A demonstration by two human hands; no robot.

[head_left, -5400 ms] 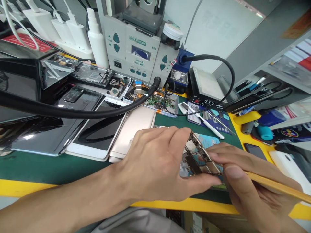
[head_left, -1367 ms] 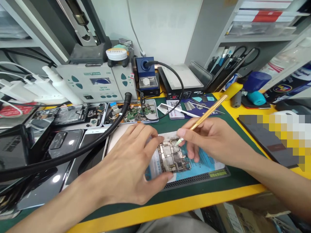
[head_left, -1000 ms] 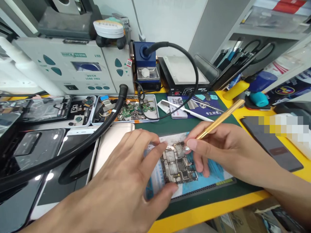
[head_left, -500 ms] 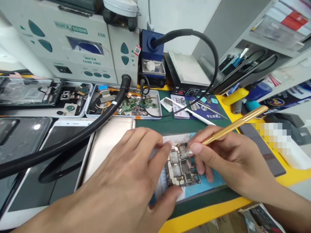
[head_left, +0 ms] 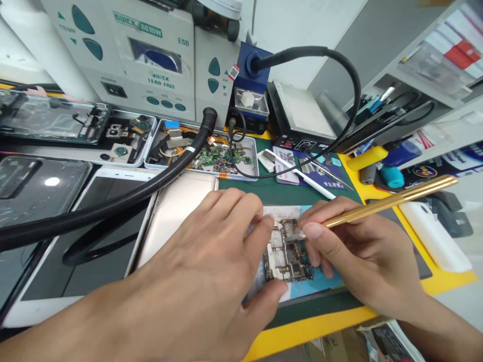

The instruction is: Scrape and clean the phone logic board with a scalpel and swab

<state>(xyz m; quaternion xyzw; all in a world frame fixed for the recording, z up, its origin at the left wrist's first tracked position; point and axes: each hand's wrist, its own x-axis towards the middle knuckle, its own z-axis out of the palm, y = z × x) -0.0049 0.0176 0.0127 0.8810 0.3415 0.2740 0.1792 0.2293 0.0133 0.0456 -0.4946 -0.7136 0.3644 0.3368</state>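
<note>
Phone circuit board on a blue work mat, pinned by one hand and probed by the other.

The circuit board lies flat on the mat near the front edge of the green desk. The left hand spreads open over the board's left side, index fingertip at its top edge and thumb at its lower edge, steadying it without closing around it. The right hand is closed in a pen grip on a gold-handled tool, whose pale tip touches the board's upper part. Just left lies a gold phone back; beyond it a metal tray of small parts, crossed by a black hose, sits before the grey soldering station.
</note>
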